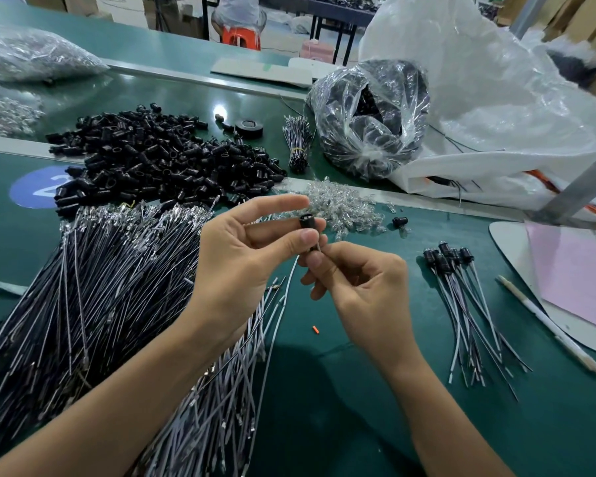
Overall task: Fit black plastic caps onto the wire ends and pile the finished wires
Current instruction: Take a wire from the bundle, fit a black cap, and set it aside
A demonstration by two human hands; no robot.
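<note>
- Right, nearest us a huge heap of bare wires [93, 297] waits uncapped, so most of the job remains
- Mid-table, the left hand [241, 249] pinches a black cap [307, 222] while the right hand [362, 287] pinches a wire [291, 270] just beneath it
- Right of them, only a small finished pile [461, 297]
- Beyond, the loose cap heap [159, 160] lies plentiful on the green table [358, 390]

green-topped workbench [358, 390] crossed by pale metal strips [186, 75], lamp glare [220, 110] on its far half, orange stool [240, 37] beyond far edge, dark-framed table [338, 15] right of stool, cardboard boxes [80, 3] past far-left corner, pale floor [283, 18] behind
</note>
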